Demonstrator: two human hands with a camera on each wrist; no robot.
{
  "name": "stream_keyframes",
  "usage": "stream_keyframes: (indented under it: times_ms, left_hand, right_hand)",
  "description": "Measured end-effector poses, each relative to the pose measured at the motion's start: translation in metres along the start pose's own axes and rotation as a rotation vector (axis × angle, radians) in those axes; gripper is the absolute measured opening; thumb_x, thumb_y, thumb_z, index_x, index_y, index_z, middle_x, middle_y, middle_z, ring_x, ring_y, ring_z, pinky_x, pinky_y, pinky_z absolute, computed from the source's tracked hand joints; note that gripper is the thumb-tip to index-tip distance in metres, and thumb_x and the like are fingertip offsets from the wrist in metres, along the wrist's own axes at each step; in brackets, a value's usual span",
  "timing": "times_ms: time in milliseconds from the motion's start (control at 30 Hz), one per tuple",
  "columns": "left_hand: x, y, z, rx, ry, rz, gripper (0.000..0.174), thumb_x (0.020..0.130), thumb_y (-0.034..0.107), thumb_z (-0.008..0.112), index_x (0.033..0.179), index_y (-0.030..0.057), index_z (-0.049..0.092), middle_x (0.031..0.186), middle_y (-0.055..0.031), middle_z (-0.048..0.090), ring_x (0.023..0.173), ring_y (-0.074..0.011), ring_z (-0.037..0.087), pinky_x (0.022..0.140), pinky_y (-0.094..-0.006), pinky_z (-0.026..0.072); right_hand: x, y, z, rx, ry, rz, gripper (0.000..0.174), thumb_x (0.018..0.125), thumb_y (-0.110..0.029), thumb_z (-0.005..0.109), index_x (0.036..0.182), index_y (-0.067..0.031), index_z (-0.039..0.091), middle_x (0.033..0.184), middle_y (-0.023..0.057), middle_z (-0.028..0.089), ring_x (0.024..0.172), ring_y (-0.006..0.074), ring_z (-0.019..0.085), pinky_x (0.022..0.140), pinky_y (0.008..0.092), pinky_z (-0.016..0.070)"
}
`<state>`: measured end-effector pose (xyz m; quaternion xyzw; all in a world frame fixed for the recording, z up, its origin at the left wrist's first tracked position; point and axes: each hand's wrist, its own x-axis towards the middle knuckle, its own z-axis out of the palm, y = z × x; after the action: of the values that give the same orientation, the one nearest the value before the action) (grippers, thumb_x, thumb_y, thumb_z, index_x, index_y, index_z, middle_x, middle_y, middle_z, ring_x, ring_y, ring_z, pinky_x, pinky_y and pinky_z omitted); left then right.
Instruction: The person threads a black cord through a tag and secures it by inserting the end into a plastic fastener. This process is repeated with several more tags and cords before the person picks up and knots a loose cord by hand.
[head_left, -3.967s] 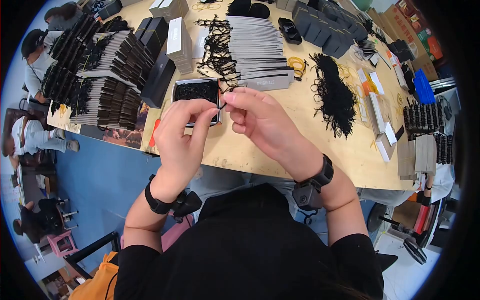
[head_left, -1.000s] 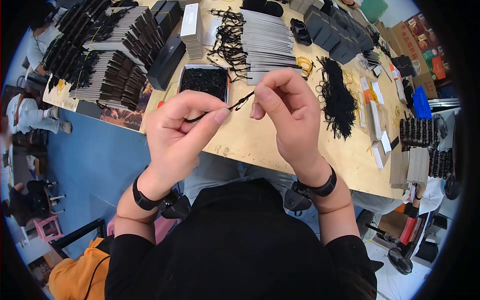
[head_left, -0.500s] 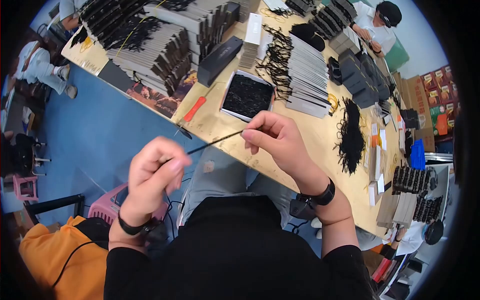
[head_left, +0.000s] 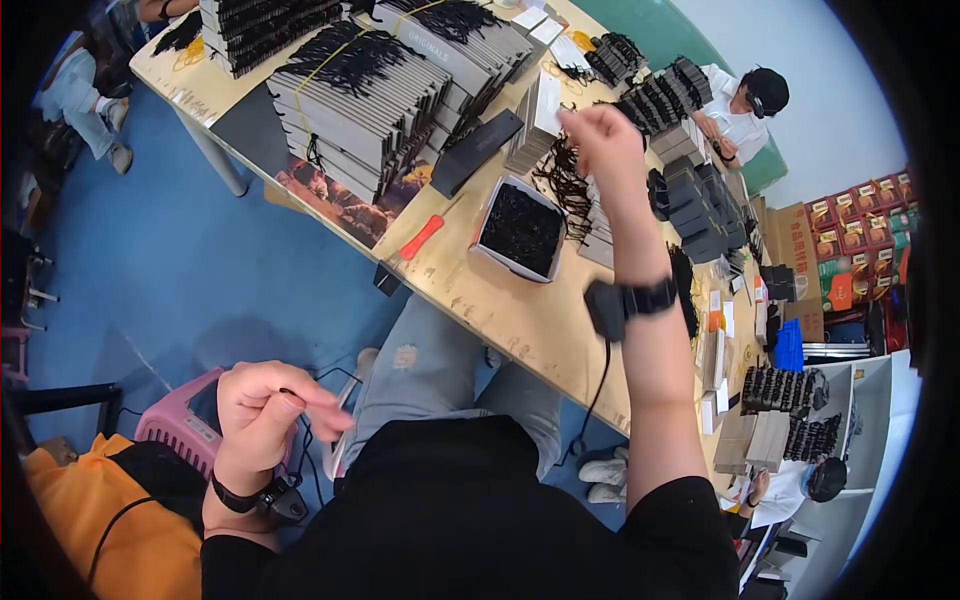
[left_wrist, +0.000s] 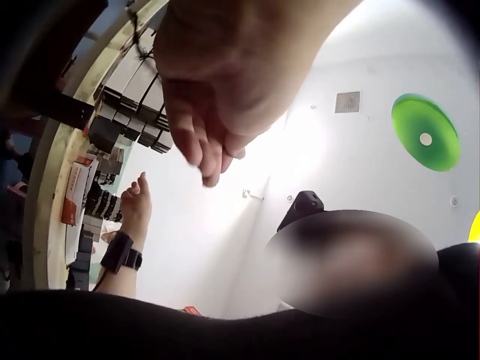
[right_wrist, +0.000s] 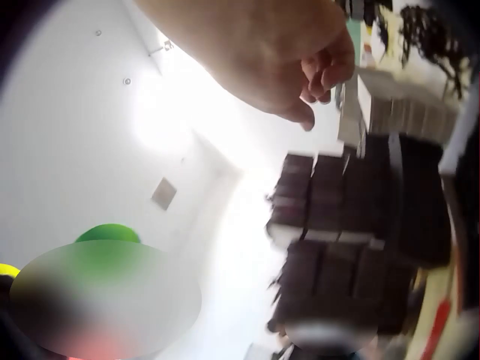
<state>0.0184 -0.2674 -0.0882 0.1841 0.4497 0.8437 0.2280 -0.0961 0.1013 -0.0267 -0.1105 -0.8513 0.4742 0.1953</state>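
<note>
In the head view my left hand [head_left: 270,410] is low beside my lap, off the table. A short bit of black cord [head_left: 287,392] shows between its thumb and forefinger; the rest of the cord is hidden. My right hand [head_left: 610,150] reaches out over the table near a stack of white boxes [head_left: 540,115], fingers loosely bent, with nothing visible in them. In the right wrist view the same right hand [right_wrist: 300,67] hangs before stacked goods. Nearer me, a white box [head_left: 508,266] filled with black cords [head_left: 522,230] stands on the table.
A red-handled tool [head_left: 422,237] lies near the edge of the table [head_left: 500,325]. Tall bundles of grey cards [head_left: 350,110] with black cords stand at the left, beside a long black box [head_left: 477,153]. A pink crate [head_left: 180,420] is near my left arm. Another person [head_left: 735,110] sits across.
The cord stretched between both hands has come away from the right hand. My left hand has dropped down and left; my right hand has moved up and forward. The view has turned.
</note>
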Motion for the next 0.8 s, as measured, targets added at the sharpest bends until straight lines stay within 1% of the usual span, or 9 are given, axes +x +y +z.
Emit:
stream_keyframes:
  times_ms: [67, 100, 200, 333, 400, 500, 600, 700, 800]
  left_hand:
    - [-0.001, -0.002, -0.01, 0.248, 0.064, 0.086, 0.02, 0.084, 0.015, 0.057, 0.079, -0.004, 0.063, 0.077, -0.0158, 0.063, 0.07, -0.0217, 0.062, 0.063, -0.0271, 0.049]
    - [0.0, -0.004, -0.014, 0.501, 0.127, 0.164, 0.019, 0.081, 0.016, 0.06, 0.078, -0.0022, 0.065, 0.072, -0.0111, 0.062, 0.069, -0.0191, 0.06, 0.066, -0.0264, 0.0465]
    - [0.005, -0.006, -0.011, 0.646, 0.258, 0.295, 0.018, 0.077, 0.018, 0.064, 0.075, 0.0007, 0.066, 0.067, -0.0064, 0.058, 0.073, -0.0179, 0.057, 0.076, -0.0297, 0.0426]
    - [0.007, -0.021, -0.021, 0.487, 0.208, 0.332, 0.025, 0.09, 0.023, 0.05, 0.084, 0.0006, 0.059, 0.076, -0.0069, 0.057, 0.071, -0.0163, 0.054, 0.082, -0.035, 0.0408]
    - [0.002, -0.03, -0.025, 0.375, 0.239, 0.243, 0.023, 0.093, 0.019, 0.045, 0.091, -0.0005, 0.056, 0.074, -0.0048, 0.053, 0.062, -0.012, 0.05, 0.074, -0.0307, 0.0422]
    - [0.01, -0.04, -0.022, 0.289, 0.327, 0.13, 0.025, 0.093, 0.016, 0.042, 0.098, -0.0028, 0.058, 0.064, 0.0033, 0.038, 0.054, -0.0034, 0.033, 0.05, -0.0189, 0.0289]
    - [0.013, -0.041, -0.019, 0.333, 0.357, -0.04, 0.027, 0.094, 0.017, 0.042, 0.106, -0.0009, 0.058, 0.066, 0.0043, 0.038, 0.055, -0.0019, 0.031, 0.049, -0.0171, 0.0246]
    - [0.013, -0.051, -0.02, 0.349, 0.31, -0.079, 0.029, 0.094, 0.018, 0.042, 0.112, 0.0019, 0.057, 0.069, 0.0039, 0.045, 0.056, -0.0006, 0.031, 0.048, -0.0154, 0.0233]
    - [0.011, -0.056, -0.024, 0.345, 0.273, -0.156, 0.027, 0.093, 0.016, 0.044, 0.113, 0.0014, 0.055, 0.076, 0.0004, 0.055, 0.06, -0.0011, 0.04, 0.054, -0.0151, 0.0301]
  right_hand:
    - [0.045, 0.025, 0.003, -0.061, 0.128, 0.101, 0.031, 0.072, -0.026, 0.075, 0.073, -0.0052, 0.053, 0.057, -0.0032, 0.046, 0.042, 0.0041, 0.038, 0.039, 0.0177, 0.0311]
    - [0.059, 0.036, 0.003, -0.05, 0.039, 0.223, 0.031, 0.071, -0.026, 0.075, 0.072, -0.0052, 0.052, 0.057, -0.0033, 0.046, 0.042, 0.0043, 0.037, 0.038, 0.0179, 0.0302]
    - [0.073, 0.047, 0.002, 0.016, -0.056, 0.429, 0.032, 0.071, -0.025, 0.076, 0.066, -0.0053, 0.052, 0.056, -0.0033, 0.044, 0.039, 0.0046, 0.035, 0.034, 0.019, 0.0271]
    - [0.073, 0.05, -0.007, 0.145, 0.145, 0.425, 0.025, 0.073, -0.02, 0.074, 0.067, -0.0052, 0.055, 0.057, -0.0033, 0.043, 0.04, 0.004, 0.033, 0.034, 0.0174, 0.0255]
    - [0.068, 0.046, -0.016, 0.534, 0.181, 0.383, 0.019, 0.075, -0.017, 0.072, 0.074, -0.0056, 0.056, 0.058, -0.0037, 0.045, 0.041, 0.0034, 0.034, 0.034, 0.0164, 0.0262]
    - [-0.004, -0.006, -0.005, 0.663, 0.063, 0.221, 0.012, 0.08, -0.01, 0.065, 0.082, -0.0035, 0.055, 0.062, -0.0032, 0.051, 0.052, 0.0032, 0.048, 0.045, 0.0139, 0.0358]
    - [-0.109, -0.026, 0.029, 0.351, -0.328, 0.184, 0.026, 0.077, -0.008, 0.065, 0.099, -0.0008, 0.054, 0.064, 0.0, 0.055, 0.048, 0.0074, 0.051, 0.045, 0.0192, 0.0408]
    - [-0.182, -0.006, 0.068, 0.207, -0.689, 0.375, 0.016, 0.083, -0.016, 0.061, 0.081, -0.0017, 0.057, 0.067, 0.0028, 0.057, 0.051, 0.007, 0.054, 0.045, 0.0205, 0.043]
    - [-0.197, 0.012, 0.1, 0.045, -0.589, 0.243, 0.02, 0.084, -0.018, 0.059, 0.076, -0.0002, 0.055, 0.059, 0.0104, 0.057, 0.05, 0.0175, 0.057, 0.046, 0.0285, 0.0426]
